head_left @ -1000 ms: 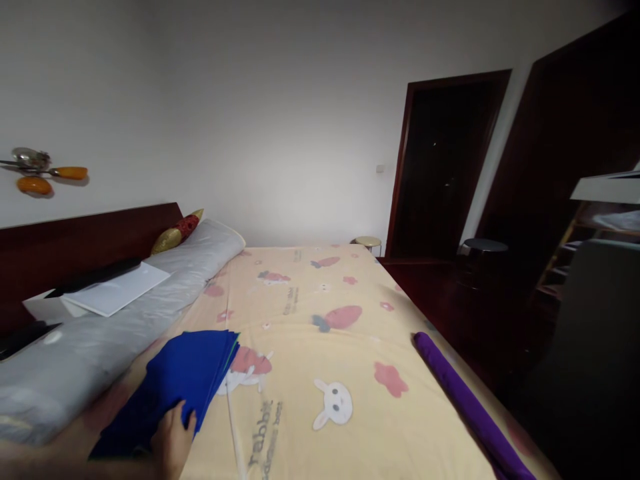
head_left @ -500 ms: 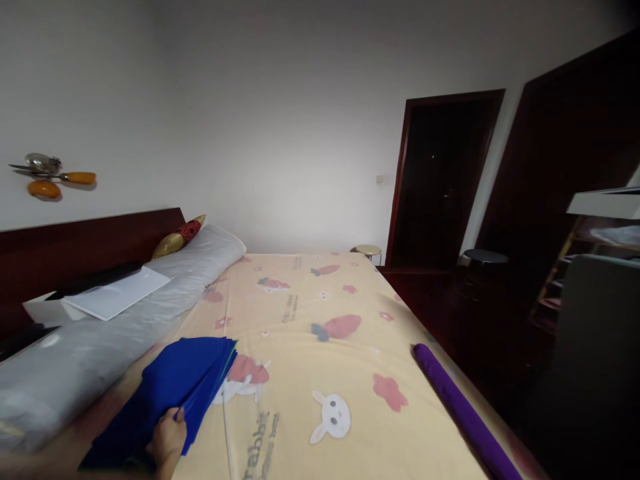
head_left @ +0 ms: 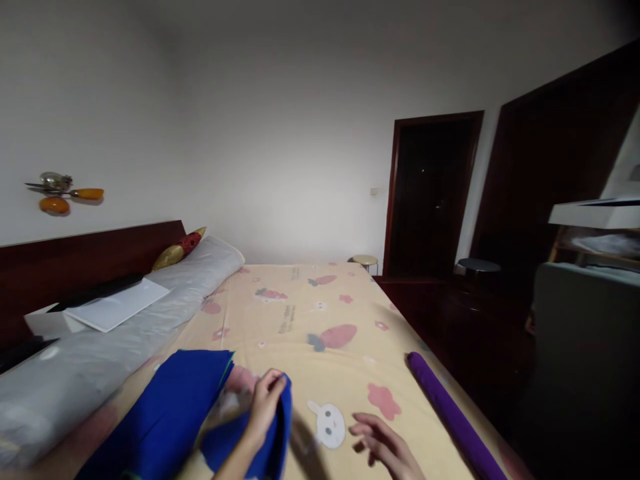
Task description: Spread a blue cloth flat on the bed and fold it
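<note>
Left hand [head_left: 266, 400] nearest, fingers pinched together on the upper edge of a cloth-like blue piece [head_left: 280, 437], which bends down toward the bed's near edge. Right hand [head_left: 383, 445] open, fingers loosely curled, holding nothing, over the bed [head_left: 360, 373]. Step in hand, my reading: one piece handled singly; next move seems to call for the right hand's grip on its loose side. Blue stack [head_left: 160, 413] just beside, near left corner, edges fanned (green trim at the far end). Purple roll [head_left: 449, 410] lies along the right edge. Grey bolster [head_left: 100, 363] along the left edge; at it, a white box [head_left: 53, 322], contents not visible. Beyond the right edge, a white tray [head_left: 597, 215] tops a rack, inside hidden. Round stool [head_left: 365, 260] beyond the far edge.
</note>
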Available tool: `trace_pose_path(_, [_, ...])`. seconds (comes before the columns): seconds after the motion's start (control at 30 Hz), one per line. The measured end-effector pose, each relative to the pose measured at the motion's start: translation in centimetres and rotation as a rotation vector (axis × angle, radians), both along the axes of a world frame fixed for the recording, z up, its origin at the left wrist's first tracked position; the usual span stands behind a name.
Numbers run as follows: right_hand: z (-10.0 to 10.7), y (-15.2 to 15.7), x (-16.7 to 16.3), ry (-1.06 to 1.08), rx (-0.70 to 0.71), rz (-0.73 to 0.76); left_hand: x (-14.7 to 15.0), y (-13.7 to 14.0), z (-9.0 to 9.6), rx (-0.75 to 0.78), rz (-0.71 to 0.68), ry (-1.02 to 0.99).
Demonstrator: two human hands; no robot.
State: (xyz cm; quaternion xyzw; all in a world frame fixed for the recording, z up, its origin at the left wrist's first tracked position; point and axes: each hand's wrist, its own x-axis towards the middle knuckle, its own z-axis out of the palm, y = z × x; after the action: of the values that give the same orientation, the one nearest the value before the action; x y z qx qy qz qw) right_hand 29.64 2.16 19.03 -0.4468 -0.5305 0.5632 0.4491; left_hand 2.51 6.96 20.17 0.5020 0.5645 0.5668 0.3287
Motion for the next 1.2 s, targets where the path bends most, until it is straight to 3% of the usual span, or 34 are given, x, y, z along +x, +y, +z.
trace_pose_path(0.13, [4.0,0.0,-1.7,-0.325,0.28,0.182,8.4,-2.8,0.0,-0.168,-0.279,-0.243])
trace_pose_path(0.23, [4.7,-1.2,-1.0,-0.435,0.354,0.198,11.1,-4.5,0.4,-0.167,-0.359,-0.347])
trace_pose_path(0.37, [4.9,-3.2,0.0,-0.534,0.255,0.198,11.5,-6.5,1.7,-0.186,-0.414,-0.333])
trace_pose_path(0.5, [5.5,-4.4,-0.1,-0.598,0.243,0.221,10.7,-8.2,3.0,-0.215,-0.343,-0.474])
trace_pose_path(0.57, [5.5,-4.6,-0.2,-0.698,0.321,0.223,10.4,-8.8,3.5,-0.221,-0.305,-0.522])
trace_pose_path(0.67, [5.1,-4.8,-0.1,-0.871,0.564,0.234,9.9,-9.7,4.3,-0.265,-0.329,-0.538])
trace_pose_path(0.8, [4.7,-5.1,0.3,-0.872,0.782,0.207,9.0,-10.5,5.3,-0.264,-0.425,-0.492])
trace_pose_path(0.9, [4.7,-5.5,0.4,-0.752,0.726,0.18,8.1,-10.6,5.9,-0.21,-0.462,-0.388])
trace_pose_path(1.03, [4.5,-5.6,0.3,-0.466,0.46,0.115,6.9,-10.4,6.6,-0.172,-0.449,-0.103])
trace_pose_path(1.2, [5.0,-5.1,0.7,-0.146,0.195,-0.014,5.8,-10.8,7.9,-0.223,-0.601,0.049])
